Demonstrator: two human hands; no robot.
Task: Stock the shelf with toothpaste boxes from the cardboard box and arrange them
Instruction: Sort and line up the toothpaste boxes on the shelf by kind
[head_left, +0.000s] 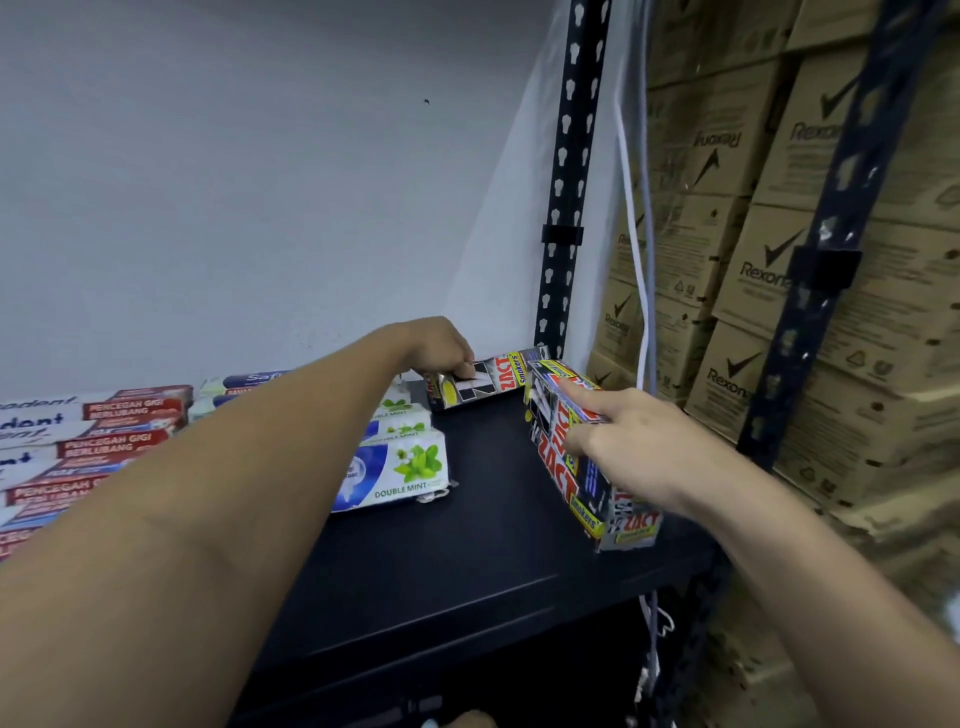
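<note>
Black metal shelf (467, 545), white wall behind.
- Single Zact Smokers box (488, 382): lies flat at the back right of the shelf, long side along the wall. The left hand (441, 348) reaches over it, fingers curled onto its top, apparently gripping it.
- Bundle of Zact boxes (563, 452): at the shelf's right edge, slanting front to back. The right hand (639, 447) holds it from the right, index finger stretched along the top.
- Double Mint toothpaste boxes (400, 467): stacked mid-shelf, left of the bare patch.
- Pepsodent boxes (88, 431): stacked far left.
- Rexona cartons (779, 260): piled beyond the slotted upright (563, 182).
</note>
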